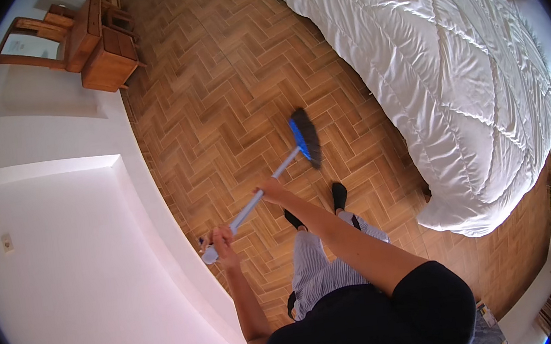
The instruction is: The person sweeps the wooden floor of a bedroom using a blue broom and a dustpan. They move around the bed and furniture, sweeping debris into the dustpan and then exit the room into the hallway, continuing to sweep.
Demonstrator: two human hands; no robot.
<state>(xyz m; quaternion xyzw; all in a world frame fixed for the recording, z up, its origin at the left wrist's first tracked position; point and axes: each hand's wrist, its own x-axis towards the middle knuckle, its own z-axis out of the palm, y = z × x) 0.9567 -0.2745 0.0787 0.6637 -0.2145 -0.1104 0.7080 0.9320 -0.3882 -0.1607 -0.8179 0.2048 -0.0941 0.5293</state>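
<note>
Both my hands grip a broom by its pale grey handle [247, 213], which slants up and away to the right. My left hand [223, 241] is closed around the handle near its top end, close to the white wall. Farther down the shaft, my right hand [272, 191] wraps it with the arm reaching across my body. The blue broom head [299, 138] with dark bristles [309, 138] is at the herringbone wood-look tile floor [228, 106], ahead of my feet. The bristles look slightly blurred. I cannot tell whether they touch the tiles.
A bed with a white quilted comforter [448, 88] stands along the right, a shadowed gap beneath its edge. The white wall [84, 272] runs close on my left. A wooden dresser [110, 58] with a mirror [35, 46] stands at the far left. My feet wear black socks [339, 195].
</note>
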